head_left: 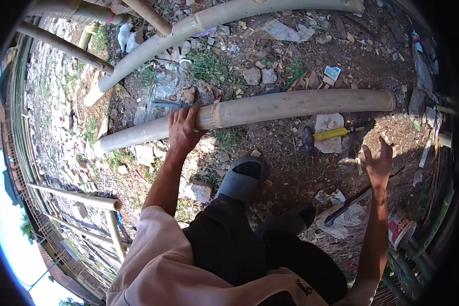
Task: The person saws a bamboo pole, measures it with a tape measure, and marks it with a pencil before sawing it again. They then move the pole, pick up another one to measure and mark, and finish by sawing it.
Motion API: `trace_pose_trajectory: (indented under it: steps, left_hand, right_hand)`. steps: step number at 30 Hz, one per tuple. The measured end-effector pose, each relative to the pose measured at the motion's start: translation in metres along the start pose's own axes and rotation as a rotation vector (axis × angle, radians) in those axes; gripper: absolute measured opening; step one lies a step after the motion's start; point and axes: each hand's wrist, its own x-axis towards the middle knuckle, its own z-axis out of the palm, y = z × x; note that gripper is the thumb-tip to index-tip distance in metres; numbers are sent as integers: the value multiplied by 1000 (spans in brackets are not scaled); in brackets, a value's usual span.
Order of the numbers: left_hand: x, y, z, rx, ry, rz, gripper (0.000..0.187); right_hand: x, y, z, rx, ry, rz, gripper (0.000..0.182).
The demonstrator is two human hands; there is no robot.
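Note:
A thick bamboo pole lies across the view in front of me, with a paler ring at a joint near its middle. My left hand grips it just left of that ring, fingers over the top. Over on the right, my right hand hovers above the ground with thumb and fingers apart, holding nothing. Closest to it is a hammer with a yellow and black handle, resting on a flat pale stone. Its dark head points left, just below the pole.
Another long bamboo pole runs beyond the first, with thinner poles at upper left. A dark long-handled tool lies by my feet, near a red and white bucket. Stones and wood chips litter the ground.

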Motion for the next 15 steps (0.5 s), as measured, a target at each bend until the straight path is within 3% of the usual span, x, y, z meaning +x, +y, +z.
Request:
trace_pose_trajectory:
  steps: [2, 5, 9, 12, 15]
  left_hand:
    - [-12, 0, -5, -8, 64, -38, 91]
    - [-46, 15, -13, -50, 207, -205, 121]
    - [-102, 19, -4, 21, 290, -441, 98]
    - [-117, 26, 1, 53, 264, -532, 93]
    - [-95, 20, -5, 38, 298, -379, 96]
  right_hand:
    - [48, -45, 17, 24, 95, -103, 71]
    - [94, -88, 49, 36, 90, -192, 75]
    - [106, -92, 92, -60, 117, -256, 67]
    - [113, -84, 101, -78, 129, -235, 67]
    - [111, -80, 96, -62, 81, -198, 75]
